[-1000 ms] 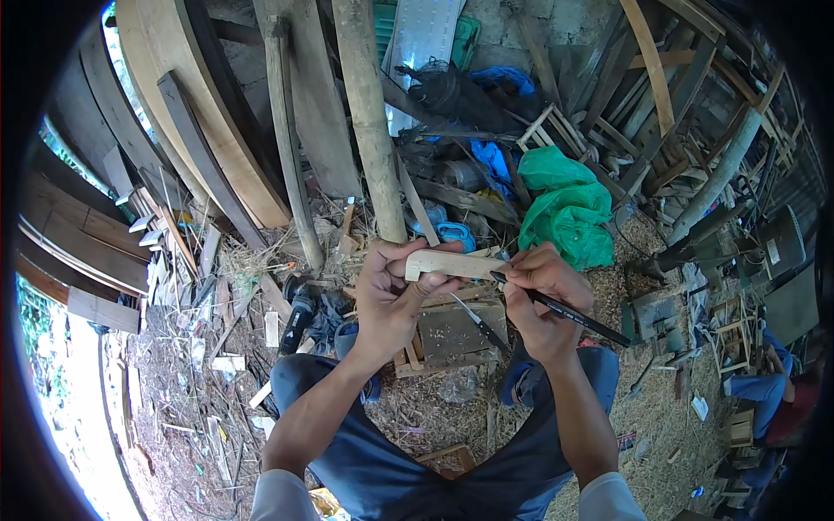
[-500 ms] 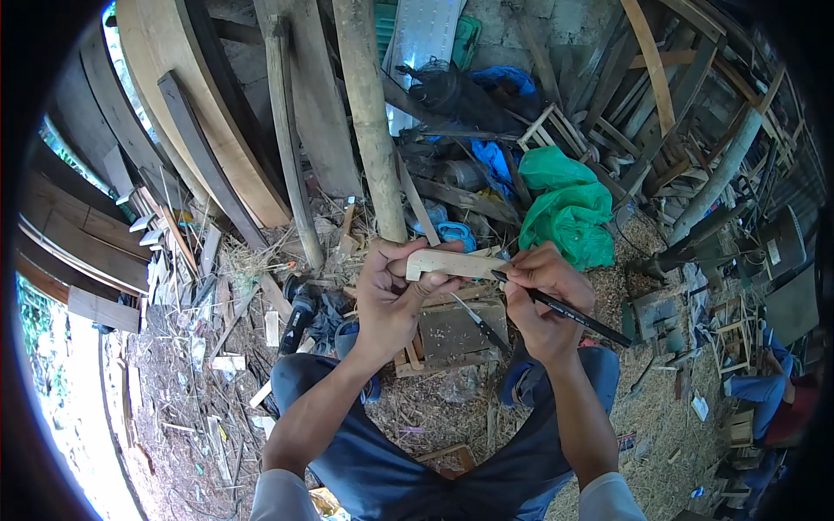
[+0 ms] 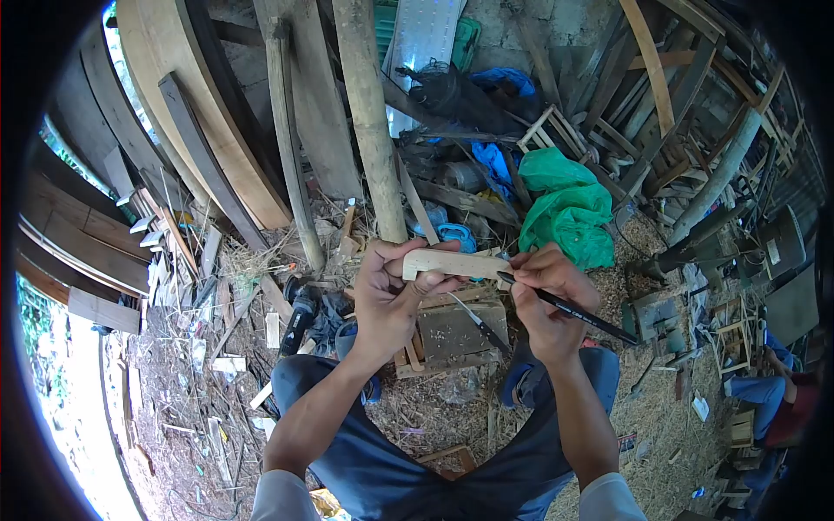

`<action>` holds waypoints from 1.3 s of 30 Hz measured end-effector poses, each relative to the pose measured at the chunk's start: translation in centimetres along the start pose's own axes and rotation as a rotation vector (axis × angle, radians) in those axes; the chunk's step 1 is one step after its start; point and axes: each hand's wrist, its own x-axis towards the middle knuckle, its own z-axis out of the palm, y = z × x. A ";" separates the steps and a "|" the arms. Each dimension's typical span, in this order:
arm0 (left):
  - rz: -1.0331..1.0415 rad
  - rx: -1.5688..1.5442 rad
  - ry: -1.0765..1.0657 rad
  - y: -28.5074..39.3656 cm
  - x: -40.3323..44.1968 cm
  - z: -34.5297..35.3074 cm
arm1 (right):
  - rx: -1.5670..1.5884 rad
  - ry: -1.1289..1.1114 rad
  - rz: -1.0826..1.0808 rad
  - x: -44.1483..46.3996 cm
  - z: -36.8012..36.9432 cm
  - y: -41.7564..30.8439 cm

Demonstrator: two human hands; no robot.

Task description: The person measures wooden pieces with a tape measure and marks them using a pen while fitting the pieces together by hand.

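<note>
A pale, shaped piece of wood (image 3: 456, 263) with a hooked left end is held level in front of me. My left hand (image 3: 393, 291) grips its left part, thumb in front and fingers behind. In my right hand (image 3: 556, 300) is a black pencil (image 3: 589, 321), slanting down to the right, its tip at the wood's right end. The right fingertips also touch that end. Below the hands, a knife (image 3: 486, 328) with a dark handle lies on a low wooden block (image 3: 460, 334) between my feet.
Wood shavings and scraps cover the ground. A black power tool (image 3: 298, 317) lies left of my knee. A green plastic bag (image 3: 569, 208) sits ahead, right of a wooden post (image 3: 369, 122). Boards (image 3: 204, 104) lean at left. Another person (image 3: 769, 395) sits at far right.
The pencil and my right hand have shifted slightly to the right and down. The wood has moved only a little to the left in my left hand.
</note>
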 end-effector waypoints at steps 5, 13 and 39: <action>0.003 0.012 0.021 0.3 0.1 -0.1 | 0.006 0.018 0.024 0.0 -0.3 -0.2; -0.016 -0.022 0.000 0.4 0.1 -0.1 | -0.023 0.004 -0.006 0.2 -0.1 -0.2; 0.006 0.017 0.015 0.3 0.1 0.0 | -0.065 -0.003 0.001 0.2 0.0 -0.1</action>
